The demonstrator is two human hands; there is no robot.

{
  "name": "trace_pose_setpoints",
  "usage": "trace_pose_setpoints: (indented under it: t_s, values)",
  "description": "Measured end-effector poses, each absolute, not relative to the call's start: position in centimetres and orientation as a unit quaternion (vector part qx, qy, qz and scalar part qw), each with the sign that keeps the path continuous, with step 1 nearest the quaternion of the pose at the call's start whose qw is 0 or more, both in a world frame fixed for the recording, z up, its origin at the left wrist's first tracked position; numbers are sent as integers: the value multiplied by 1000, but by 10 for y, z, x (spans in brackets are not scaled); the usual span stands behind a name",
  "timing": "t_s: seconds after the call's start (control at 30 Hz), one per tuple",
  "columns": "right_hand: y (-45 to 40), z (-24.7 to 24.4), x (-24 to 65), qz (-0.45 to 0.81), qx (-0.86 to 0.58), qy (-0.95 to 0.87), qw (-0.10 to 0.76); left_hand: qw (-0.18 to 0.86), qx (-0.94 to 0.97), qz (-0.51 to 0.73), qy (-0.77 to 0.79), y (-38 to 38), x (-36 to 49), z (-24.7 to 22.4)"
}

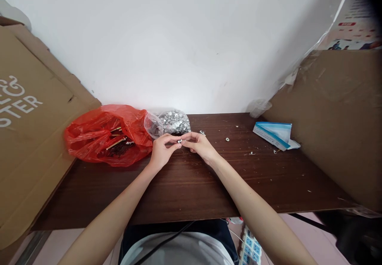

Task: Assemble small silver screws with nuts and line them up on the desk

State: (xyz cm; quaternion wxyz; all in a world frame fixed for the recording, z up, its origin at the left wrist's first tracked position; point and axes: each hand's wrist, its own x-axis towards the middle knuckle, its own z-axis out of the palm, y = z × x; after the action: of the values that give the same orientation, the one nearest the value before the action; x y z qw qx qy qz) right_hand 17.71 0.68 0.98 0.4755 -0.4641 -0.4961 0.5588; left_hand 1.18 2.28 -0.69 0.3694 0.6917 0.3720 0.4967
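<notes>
Between the fingertips of both hands is a small shiny metal part point(179, 141), too small to name more exactly. My left hand point(162, 149) pinches it from the left, thumb and forefinger closed. From the right, my right hand point(199, 143) pinches the same part. Just behind the hands lies a clear plastic bag point(176, 121) full of small silvery metal parts. To the left of my left hand, a red plastic bag point(110, 137) lies open, with gold-coloured and dark pieces inside.
Cardboard boxes stand at the left point(41, 110) and right point(331, 125) of the brown table point(191, 193). A blue-and-white packet point(276, 135) and a clear plastic cup point(259, 108) lie at the right. Small bits, including a metal piece point(227, 139), are scattered about. A white wall rises behind.
</notes>
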Motion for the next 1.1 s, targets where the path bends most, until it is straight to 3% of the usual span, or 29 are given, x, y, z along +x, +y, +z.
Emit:
trace_pose_setpoints:
  t_s: [1.1]
  values:
    - [7, 10, 177, 547, -463, -506, 480, 358, 698, 493, 377, 23, 11, -6]
